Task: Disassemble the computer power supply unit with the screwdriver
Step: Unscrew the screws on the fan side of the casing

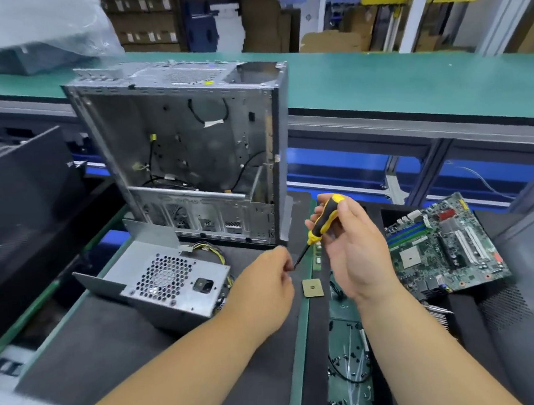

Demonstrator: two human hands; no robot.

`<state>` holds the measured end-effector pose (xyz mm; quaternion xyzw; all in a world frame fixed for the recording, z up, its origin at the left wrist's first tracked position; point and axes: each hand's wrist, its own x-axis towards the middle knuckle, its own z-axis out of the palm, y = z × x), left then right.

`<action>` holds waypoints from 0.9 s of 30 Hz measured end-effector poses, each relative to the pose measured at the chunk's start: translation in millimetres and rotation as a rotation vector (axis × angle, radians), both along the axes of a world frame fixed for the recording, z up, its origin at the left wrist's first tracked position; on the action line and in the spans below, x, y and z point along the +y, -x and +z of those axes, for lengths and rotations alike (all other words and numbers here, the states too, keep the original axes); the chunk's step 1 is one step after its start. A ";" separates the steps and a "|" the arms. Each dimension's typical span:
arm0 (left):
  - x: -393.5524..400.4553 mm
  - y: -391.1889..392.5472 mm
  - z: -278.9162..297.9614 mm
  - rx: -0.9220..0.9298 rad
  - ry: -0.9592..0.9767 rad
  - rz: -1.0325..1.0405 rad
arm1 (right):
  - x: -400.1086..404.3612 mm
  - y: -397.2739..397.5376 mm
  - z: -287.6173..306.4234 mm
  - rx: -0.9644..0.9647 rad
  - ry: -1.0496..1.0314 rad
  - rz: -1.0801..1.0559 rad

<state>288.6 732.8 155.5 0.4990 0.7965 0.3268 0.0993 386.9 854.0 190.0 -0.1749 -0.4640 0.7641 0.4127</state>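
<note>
So my right hand has its fingers wrapped round the yellow-black screwdriver, tip angled down toward my left hand, whose fingers pinch right at the tip. The power supply unit sits just left of that hand, motherboard off to the right.

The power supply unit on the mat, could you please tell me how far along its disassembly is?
Done: the power supply unit is out of the case and lies on the mat. In hand: the right hand grips the screwdriver, and the left hand pinches at its tip. Left: the unit's housing looks closed, so opening it remains.
</note>
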 end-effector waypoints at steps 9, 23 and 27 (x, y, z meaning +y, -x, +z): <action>-52.7 67.3 28.2 0.094 -0.135 0.014 | -62.4 44.9 24.2 0.039 -0.044 0.008; -147.4 161.9 0.8 -0.124 0.038 -0.375 | -171.5 114.3 34.9 -0.147 -0.147 -0.031; -141.8 160.8 -6.1 -0.008 0.017 -0.350 | -183.2 120.5 26.1 -0.225 -0.219 -0.109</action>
